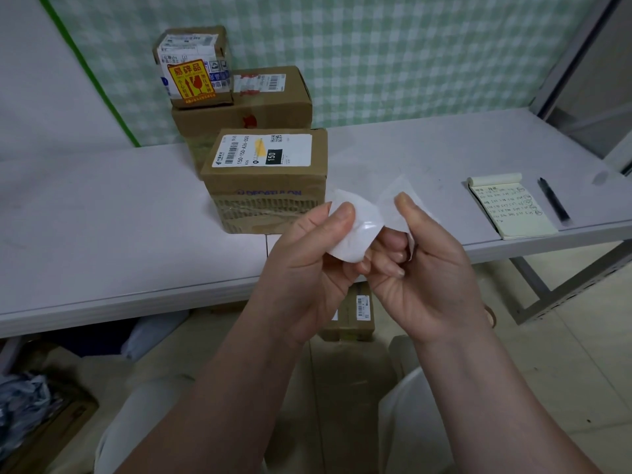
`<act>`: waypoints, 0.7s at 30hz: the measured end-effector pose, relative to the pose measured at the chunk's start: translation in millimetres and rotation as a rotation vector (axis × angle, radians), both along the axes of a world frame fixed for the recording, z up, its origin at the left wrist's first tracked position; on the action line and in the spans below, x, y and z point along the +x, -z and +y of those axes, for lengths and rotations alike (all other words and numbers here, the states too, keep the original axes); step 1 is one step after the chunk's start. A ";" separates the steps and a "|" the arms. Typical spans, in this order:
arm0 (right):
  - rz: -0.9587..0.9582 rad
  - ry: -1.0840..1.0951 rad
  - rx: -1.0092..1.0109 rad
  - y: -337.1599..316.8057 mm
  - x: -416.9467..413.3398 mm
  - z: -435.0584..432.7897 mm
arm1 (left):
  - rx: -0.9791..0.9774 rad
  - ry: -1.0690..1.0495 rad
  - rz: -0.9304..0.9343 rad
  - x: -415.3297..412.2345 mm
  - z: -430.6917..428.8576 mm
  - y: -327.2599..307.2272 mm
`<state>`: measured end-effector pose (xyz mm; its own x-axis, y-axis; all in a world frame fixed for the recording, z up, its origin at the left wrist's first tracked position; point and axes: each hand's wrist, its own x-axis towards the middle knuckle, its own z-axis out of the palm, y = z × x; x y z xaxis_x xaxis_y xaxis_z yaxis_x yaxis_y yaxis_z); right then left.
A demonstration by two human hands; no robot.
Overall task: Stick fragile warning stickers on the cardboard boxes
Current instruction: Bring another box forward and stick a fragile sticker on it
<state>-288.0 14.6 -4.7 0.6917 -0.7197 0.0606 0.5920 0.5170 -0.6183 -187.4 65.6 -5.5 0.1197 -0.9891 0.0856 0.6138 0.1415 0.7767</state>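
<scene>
White table [102,234] with three cardboard boxes [263,179], contents hidden.

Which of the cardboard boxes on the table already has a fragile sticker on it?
The small box at the top of the stack: an orange-and-yellow fragile sticker covers its front. The large box under it and the nearest box show only shipping labels.

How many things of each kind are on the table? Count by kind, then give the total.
Cardboard boxes: 3 (top small box, middle box, front box)
Notepads: 1 (notepad)
Pens: 1 (pen)
Total: 5
</scene>
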 end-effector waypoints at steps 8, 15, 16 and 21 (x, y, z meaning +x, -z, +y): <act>-0.046 -0.018 0.147 10.3 2.1 -12.3 | 0.064 -0.112 0.207 -3.9 -0.7 0.1; 0.801 0.752 -0.308 35.3 -14.5 -71.0 | 0.226 -0.362 0.070 14.2 -4.1 4.8; 0.946 0.805 -0.433 43.6 -15.9 -81.0 | 0.240 -0.377 0.030 17.0 -4.8 6.2; 1.408 0.831 -0.991 80.3 -8.5 -112.8 | 0.293 -0.415 -0.158 22.9 -8.6 14.8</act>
<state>-296.5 -98.3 -85.0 0.1487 -0.9121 0.3820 -0.6521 -0.3808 -0.6555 -164.5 57.0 -20.3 0.5138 -0.8466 -0.1387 0.4246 0.1104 0.8986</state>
